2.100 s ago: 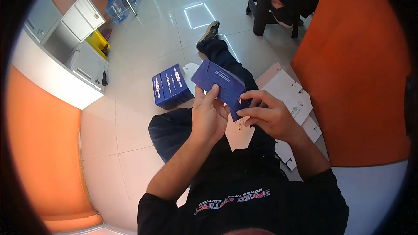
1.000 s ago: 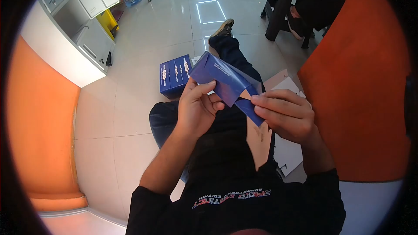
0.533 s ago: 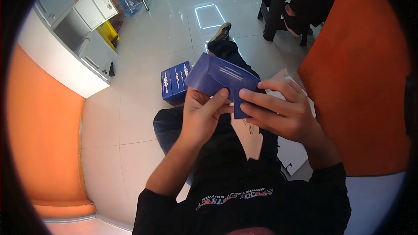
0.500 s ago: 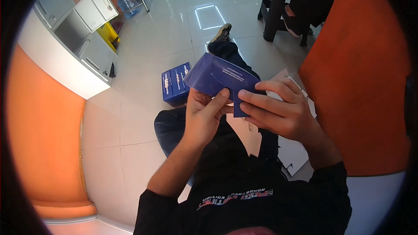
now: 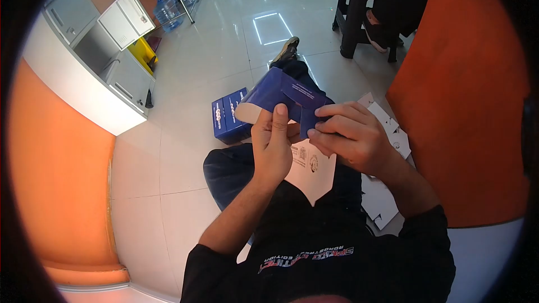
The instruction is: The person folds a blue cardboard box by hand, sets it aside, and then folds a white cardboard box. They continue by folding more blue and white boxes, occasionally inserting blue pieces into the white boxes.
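Note:
A blue printed carton [image 5: 268, 90], partly folded with flaps showing, is held up above my lap. My left hand [image 5: 273, 148] grips its lower left side, thumb on the blue face near a pale rounded flap. My right hand [image 5: 353, 137] pinches the carton's right-hand flap between thumb and fingers. Beneath the hands, a pale cardboard sheet [image 5: 314, 176] with printed marks and a pointed end lies on my lap. Blue boxes [image 5: 230, 117] stand together on the floor beyond my left knee.
White cut cardboard pieces [image 5: 382, 202] lie on the floor at my right, beside an orange panel [image 5: 460, 101]. A person's shoe [image 5: 376, 33] shows by a black stool [image 5: 349, 16]. Lockers [image 5: 126, 19] with an open door and water bottles [image 5: 167, 12] are at the upper left.
The carton has turned in my hands, and its pale rounded flap now shows at the left. My left thumb has shifted left and up; the lap sheet shows more print.

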`<state>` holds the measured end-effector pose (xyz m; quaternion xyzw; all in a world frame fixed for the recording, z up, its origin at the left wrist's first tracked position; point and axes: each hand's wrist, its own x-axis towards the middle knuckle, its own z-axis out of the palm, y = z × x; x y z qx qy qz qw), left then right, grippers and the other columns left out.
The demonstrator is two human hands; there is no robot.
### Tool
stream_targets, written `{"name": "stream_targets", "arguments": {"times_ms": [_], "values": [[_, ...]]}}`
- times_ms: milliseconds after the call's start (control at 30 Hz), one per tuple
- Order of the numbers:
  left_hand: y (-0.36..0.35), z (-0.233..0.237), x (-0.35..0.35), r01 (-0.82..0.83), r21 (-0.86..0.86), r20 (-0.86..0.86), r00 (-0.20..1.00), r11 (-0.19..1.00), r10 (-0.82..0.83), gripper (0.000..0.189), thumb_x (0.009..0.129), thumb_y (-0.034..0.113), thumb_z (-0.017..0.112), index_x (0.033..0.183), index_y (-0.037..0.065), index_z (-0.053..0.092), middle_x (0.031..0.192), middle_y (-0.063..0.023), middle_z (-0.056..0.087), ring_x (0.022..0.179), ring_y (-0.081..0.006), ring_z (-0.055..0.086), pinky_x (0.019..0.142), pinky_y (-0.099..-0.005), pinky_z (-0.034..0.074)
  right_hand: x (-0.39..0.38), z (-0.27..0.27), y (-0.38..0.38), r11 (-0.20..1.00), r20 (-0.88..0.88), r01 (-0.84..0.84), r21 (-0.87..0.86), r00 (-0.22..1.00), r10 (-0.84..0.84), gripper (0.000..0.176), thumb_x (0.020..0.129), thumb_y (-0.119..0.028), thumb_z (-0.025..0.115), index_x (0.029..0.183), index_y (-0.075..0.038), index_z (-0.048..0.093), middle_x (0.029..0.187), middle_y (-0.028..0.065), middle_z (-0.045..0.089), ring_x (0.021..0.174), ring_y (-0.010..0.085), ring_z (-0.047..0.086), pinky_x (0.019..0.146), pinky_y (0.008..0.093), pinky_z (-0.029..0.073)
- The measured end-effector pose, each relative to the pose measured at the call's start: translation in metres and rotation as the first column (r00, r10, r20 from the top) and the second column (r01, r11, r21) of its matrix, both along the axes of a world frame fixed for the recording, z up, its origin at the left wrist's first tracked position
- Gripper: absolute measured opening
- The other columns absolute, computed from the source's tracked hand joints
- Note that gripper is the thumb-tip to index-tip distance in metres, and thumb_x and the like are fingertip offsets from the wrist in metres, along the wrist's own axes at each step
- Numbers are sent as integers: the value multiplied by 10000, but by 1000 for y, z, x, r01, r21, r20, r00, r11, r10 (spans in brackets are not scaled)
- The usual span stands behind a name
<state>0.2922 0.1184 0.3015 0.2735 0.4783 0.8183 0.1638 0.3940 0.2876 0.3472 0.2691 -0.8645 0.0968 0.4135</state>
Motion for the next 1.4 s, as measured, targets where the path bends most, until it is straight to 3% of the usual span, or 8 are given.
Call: {"name": "stream_targets", "arguments": {"times_ms": [400,700,767,967,1100,1300,1367,1400], "values": [[3,2,16,52,111,27,998,992,-55,372,1135,312,491,1206,-46,565,1112,-176,703,998,-262,757,919,-392,637,-21,-9,0,983,23,-8,-183,1000,13,235,728,-60,851,942,-13,765,947,81,657,961,258,676,790,377,564],[-31,-7,-13,180,-191,-91,976,965,-200,474,1117,366,518,1361,-38,565,1348,-191,660,1200,-311,700,1064,-489,561,-42,-13,-3,957,82,74,-279,995,-53,604,727,-82,892,1290,-72,674,1275,124,684,1134,341,675,957,428,555],[-34,-6,-16,177,356,99,969,917,-225,496,1106,389,541,1427,11,546,1395,-136,646,1319,-277,624,1137,-506,492,-50,-23,-2,958,30,11,-285,1000,-2,699,704,-131,921,1346,-67,650,1317,124,663,1208,351,649,994,448,539],[-42,-26,-32,209,287,242,928,935,-282,419,1058,284,655,1397,52,572,1345,-79,667,1227,-200,647,1090,-433,499,-54,-62,-25,904,112,0,-428,992,53,704,770,-150,899,1404,-40,613,1281,169,654,1154,360,648,978,425,533],[-46,-34,-20,156,-63,72,986,986,-151,290,1018,144,719,1267,5,665,1168,-25,731,1079,-84,660,940,-266,543,-61,-84,-31,746,146,-11,-666,979,145,486,888,-126,825,1326,22,677,1272,196,655,1150,305,656,972,397,529],[-60,-50,-50,-7,-307,-223,973,952,-65,291,966,55,718,1254,38,676,1129,-57,752,1011,-185,706,890,-364,555,-62,-102,-39,610,397,159,-777,875,277,428,934,-84,773,1325,49,663,1367,213,623,1230,295,642,1015,358,524],[-69,-43,-62,-404,-505,-716,689,763,-109,311,915,-6,699,1223,41,697,1084,-146,753,1022,-315,710,903,-412,525,-67,-108,-27,496,369,202,-845,891,266,625,905,-123,820,1453,18,556,1452,208,567,1327,307,578,1051,395,509],[-75,-39,-65,-558,-482,-817,565,675,-116,402,871,-47,662,1253,77,675,1077,-171,718,1062,-389,670,932,-473,490,-69,-104,-16,675,280,194,-712,960,20,719,884,-153,847,1497,-4,502,1477,206,545,1374,313,532,1093,424,475]]}}
